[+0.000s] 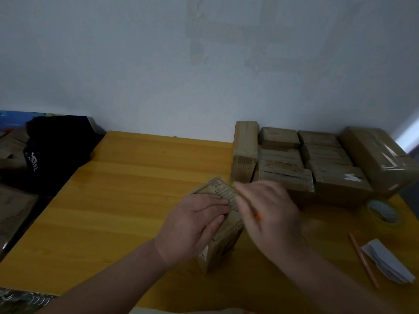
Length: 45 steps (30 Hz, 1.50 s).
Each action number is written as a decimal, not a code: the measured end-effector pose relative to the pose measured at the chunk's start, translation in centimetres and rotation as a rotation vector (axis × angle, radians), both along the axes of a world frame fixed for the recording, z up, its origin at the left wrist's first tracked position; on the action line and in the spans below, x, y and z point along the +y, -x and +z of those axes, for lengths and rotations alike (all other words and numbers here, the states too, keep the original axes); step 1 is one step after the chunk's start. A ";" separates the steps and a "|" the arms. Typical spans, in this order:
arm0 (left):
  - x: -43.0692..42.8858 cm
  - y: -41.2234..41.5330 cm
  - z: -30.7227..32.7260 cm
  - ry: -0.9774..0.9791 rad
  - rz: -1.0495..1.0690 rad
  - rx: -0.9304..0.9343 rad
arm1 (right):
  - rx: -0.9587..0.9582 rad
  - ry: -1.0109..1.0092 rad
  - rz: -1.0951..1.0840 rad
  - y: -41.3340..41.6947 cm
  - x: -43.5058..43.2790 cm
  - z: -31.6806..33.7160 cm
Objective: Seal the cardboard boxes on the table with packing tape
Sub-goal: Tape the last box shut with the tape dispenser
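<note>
1. The small box [224, 241] lies near the middle of the tabletop [127, 200], turned at an angle to the person. That probably brings its top seam under both hands.
2. The left hand [195, 225] lies on the box's top with fingers fairly straight, pressing down. I judge it is pinning the flaps shut and keeping the box from sliding.
3. The right hand [269, 214] is over the right side of the small box, fingertips at its far corner, where something glossy glints (likely tape). The hand is motion-blurred, so I cannot tell whether it pinches anything. A small orange bit shows among its fingers.
4. The tape roll [385, 213] lies flat to the right of the small box, within easy reach.
5. Behind and to the right of the small box, taped boxes [317, 159] are packed against the wall, 1 standing on end. They look like the finished pile.
6. Every box is closed, so the contents are hidden.
7. Further right of the small box lie an orange stick [364, 260] and folded white paper [390, 261]. Far to its left sits a black cap [56, 152].
</note>
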<state>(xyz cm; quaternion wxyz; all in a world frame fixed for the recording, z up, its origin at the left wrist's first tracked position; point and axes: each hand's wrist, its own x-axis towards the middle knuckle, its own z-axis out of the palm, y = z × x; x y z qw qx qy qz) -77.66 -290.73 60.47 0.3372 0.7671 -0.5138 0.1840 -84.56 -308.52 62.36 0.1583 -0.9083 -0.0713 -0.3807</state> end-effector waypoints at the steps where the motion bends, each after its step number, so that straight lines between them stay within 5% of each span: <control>1: 0.0 -0.1 0.3 0.009 -0.003 0.022 | 0.007 0.115 0.049 0.0 0.1 -0.4; 7: 0.3 -1.5 2.2 0.090 0.348 0.103 | 0.107 0.267 0.075 -0.1 -0.2 -1.6; 10: 0.1 -2.8 2.4 -0.055 0.431 0.475 | 0.143 0.269 0.074 0.0 -0.2 -1.5; 13: 0.0 -3.1 2.2 -0.126 0.244 0.776 | 0.179 0.255 0.067 0.0 -0.2 -1.5; 25: 1.4 -3.2 2.1 -0.488 0.134 0.327 | 0.225 0.206 0.085 0.0 -0.1 -1.7; 36: 1.1 -2.1 0.9 -0.169 0.146 0.109 | 0.146 -0.098 0.014 -1.5 -0.6 0.2; 45: 1.0 -1.6 0.5 -0.052 0.107 0.004 | 0.707 -0.168 -0.189 -6.1 0.7 4.0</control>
